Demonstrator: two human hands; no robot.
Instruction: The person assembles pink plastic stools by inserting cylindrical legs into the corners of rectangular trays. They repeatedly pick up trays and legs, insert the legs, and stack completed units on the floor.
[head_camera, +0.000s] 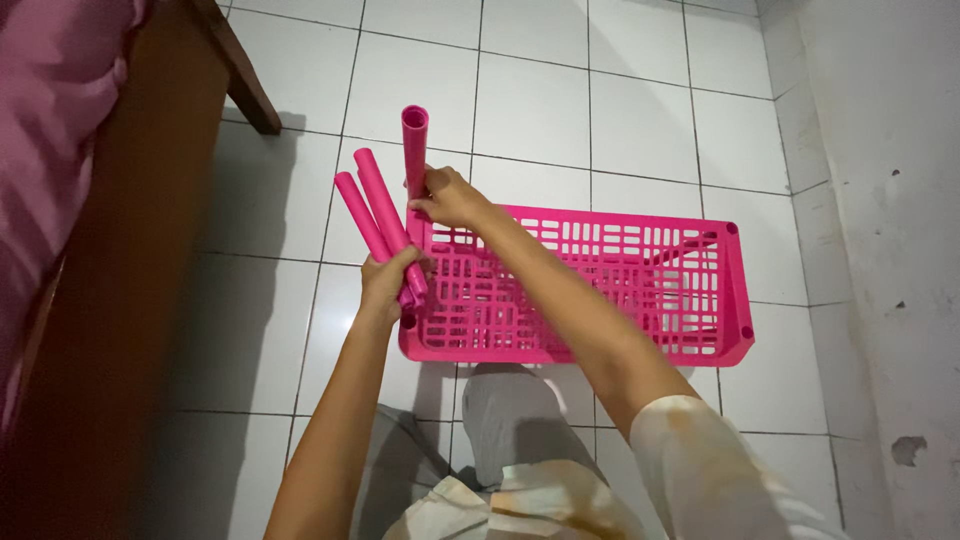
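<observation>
Left hand (388, 282) is closed around two pink tubes (375, 222), held bunched and angled up-left, just off the tray's (640, 285) near-left corner. Right hand (447, 198) pinches a third tube (414, 150), upright over the tray's far-left corner. Tray sits flat on the tiled floor (640, 120), close to the wall (890, 200). Risk: the upright tube looks slightly tilted, so it could jam or skid off the corner. The bunched pair may slip, since one hand grips both low.
</observation>
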